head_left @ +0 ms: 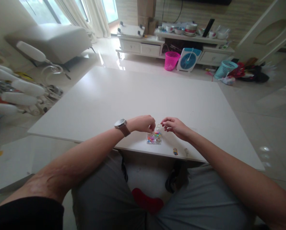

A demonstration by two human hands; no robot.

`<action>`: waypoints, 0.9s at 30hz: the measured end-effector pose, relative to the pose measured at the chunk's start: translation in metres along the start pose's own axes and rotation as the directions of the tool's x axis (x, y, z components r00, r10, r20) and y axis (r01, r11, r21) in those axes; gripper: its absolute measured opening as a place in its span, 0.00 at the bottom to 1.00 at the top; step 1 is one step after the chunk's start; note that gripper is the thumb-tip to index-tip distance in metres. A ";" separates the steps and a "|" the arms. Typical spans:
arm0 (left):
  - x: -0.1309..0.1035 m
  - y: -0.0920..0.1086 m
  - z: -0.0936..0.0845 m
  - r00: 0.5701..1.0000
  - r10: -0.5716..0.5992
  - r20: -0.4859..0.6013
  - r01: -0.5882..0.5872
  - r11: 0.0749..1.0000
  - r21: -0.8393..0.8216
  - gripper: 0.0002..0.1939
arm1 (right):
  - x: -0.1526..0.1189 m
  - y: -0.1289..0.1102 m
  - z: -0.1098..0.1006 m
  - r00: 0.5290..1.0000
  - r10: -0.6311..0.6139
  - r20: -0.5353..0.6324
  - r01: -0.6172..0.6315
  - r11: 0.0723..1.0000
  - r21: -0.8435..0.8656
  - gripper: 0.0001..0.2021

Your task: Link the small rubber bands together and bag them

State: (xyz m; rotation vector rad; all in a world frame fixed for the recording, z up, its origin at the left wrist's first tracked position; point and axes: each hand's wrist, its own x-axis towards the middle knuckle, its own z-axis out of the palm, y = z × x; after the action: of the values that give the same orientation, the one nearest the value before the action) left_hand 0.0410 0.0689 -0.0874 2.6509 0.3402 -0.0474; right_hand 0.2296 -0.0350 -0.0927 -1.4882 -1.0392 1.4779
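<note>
A small clear compartment box (154,139) of colourful little pieces sits near the table's front edge. My left hand (146,123), with a watch on its wrist, reaches down at the box's back left corner. Its fingers are curled together, and what they hold, if anything, is hidden. Just behind the box, pale rings (158,126) lie between my two hands. To their right hovers my right hand (174,126), its fingers bent but apart and seemingly holding nothing. A minion-like figure charm (175,151) and a small metallic keyring piece (186,151) lie by the front edge.
The large white table (143,92) stretches away in front of me. Beyond it stand a pink basket (171,60), a blue and white fan (188,59) and a light blue basket (225,69). White-armed chairs or fittings (25,86) are at the left. My legs are under the table edge.
</note>
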 end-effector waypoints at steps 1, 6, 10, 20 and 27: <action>0.000 0.000 0.001 1.000 0.001 0.019 -0.001 1.000 -0.005 0.07 | 0.000 0.000 0.000 1.000 0.002 0.002 -0.002 1.000 -0.001 0.06; -0.001 0.001 0.002 0.997 -0.032 0.071 0.032 0.999 -0.013 0.07 | 0.000 0.000 0.000 1.000 0.010 0.009 -0.010 1.000 0.001 0.06; -0.003 0.003 -0.001 0.994 -0.025 0.103 0.031 0.998 -0.059 0.07 | 0.000 -0.001 -0.001 1.000 -0.003 0.018 0.003 1.000 -0.019 0.05; 0.006 -0.024 0.017 0.987 -0.155 -0.052 0.153 0.988 -0.035 0.10 | 0.001 0.001 -0.001 0.999 -0.042 0.018 0.044 0.995 -0.090 0.05; 0.017 -0.022 0.031 0.964 -0.263 -0.037 0.264 0.964 0.017 0.10 | 0.000 0.001 -0.001 0.998 -0.055 0.035 0.059 0.990 -0.126 0.05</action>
State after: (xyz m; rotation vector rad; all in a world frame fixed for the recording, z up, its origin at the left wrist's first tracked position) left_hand 0.0532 0.0781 -0.1260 2.6127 0.7063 -0.0901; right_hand 0.2303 -0.0350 -0.0938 -1.5144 -1.2043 1.4225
